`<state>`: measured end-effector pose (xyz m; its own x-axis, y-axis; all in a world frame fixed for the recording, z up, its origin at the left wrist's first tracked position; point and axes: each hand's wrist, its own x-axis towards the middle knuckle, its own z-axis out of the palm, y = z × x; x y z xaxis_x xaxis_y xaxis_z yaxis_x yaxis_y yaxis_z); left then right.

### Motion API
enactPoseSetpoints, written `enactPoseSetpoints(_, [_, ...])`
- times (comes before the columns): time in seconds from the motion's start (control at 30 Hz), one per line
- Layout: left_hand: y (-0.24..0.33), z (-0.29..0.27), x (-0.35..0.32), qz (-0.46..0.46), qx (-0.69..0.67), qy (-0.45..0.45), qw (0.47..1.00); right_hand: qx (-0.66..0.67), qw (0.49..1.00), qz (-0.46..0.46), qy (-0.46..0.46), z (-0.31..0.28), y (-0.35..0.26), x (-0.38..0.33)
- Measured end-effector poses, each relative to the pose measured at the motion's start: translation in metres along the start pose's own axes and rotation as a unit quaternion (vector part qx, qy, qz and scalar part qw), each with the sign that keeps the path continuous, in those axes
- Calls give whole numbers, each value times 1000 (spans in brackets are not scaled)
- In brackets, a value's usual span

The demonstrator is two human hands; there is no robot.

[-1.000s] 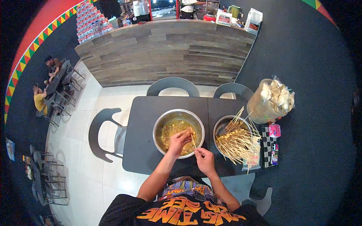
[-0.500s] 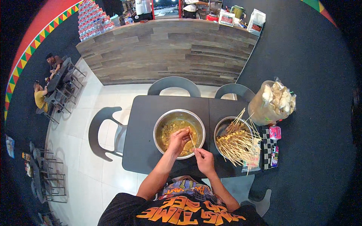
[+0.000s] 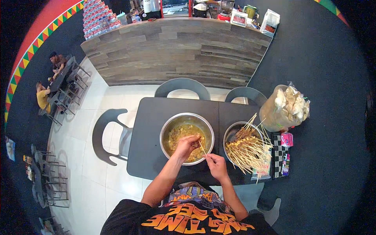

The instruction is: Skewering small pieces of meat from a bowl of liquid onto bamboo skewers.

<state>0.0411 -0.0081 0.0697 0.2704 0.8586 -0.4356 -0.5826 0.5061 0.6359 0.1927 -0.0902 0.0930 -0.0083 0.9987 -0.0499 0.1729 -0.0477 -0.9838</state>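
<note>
Over a steel bowl (image 3: 163, 135) of meat pieces in yellowish marinade (image 3: 180, 133), my left hand (image 3: 187, 147) is closed at the upper end of a thin wooden skewer (image 3: 202, 149). What its fingers pinch there is hidden; it could be a piece of meat. My right hand (image 3: 216, 166), at the bowl's near right rim, grips the skewer's lower end between thumb and fingers. The skewer slants up and left between both hands. To the right, a second steel bowl (image 3: 226, 135) holds many loaded skewers (image 3: 244, 150), their bare sticks fanned toward the near right.
Both bowls stand on a dark table (image 3: 147, 117). At its right are a big bag of puffy crackers (image 3: 288, 105), a checkered board (image 3: 277, 150), a pink packet (image 3: 287, 139) and a flat plastic packet (image 3: 261, 168). Grey chairs (image 3: 103, 137) surround it; a wood-clad counter (image 3: 176, 55) stands beyond.
My left hand's fingers have shifted slightly right and down around the skewer's upper end. My right hand has moved slightly right, still gripping the stick. The view has shifted a little.
</note>
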Motion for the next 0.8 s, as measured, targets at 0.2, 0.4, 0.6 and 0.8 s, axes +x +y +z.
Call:
enactPoseSetpoints(0.2, [0, 6, -1, 18, 27, 7, 999, 9, 1000, 19, 24, 9, 6, 1])
enactPoseSetpoints(0.4, [-5, 6, 1, 36, 50, 13, 998, -37, 997, -12, 68, 12, 21, 6])
enactPoseSetpoints(0.6, [-9, 3, 3, 31, 103, -17, 994, 114, 986, 119, 27, 16, 12, 10])
enactPoseSetpoints(0.8, [4, -2, 2, 72, 100, 31, 992, -3, 999, 33, 26, 6, 29, 0])
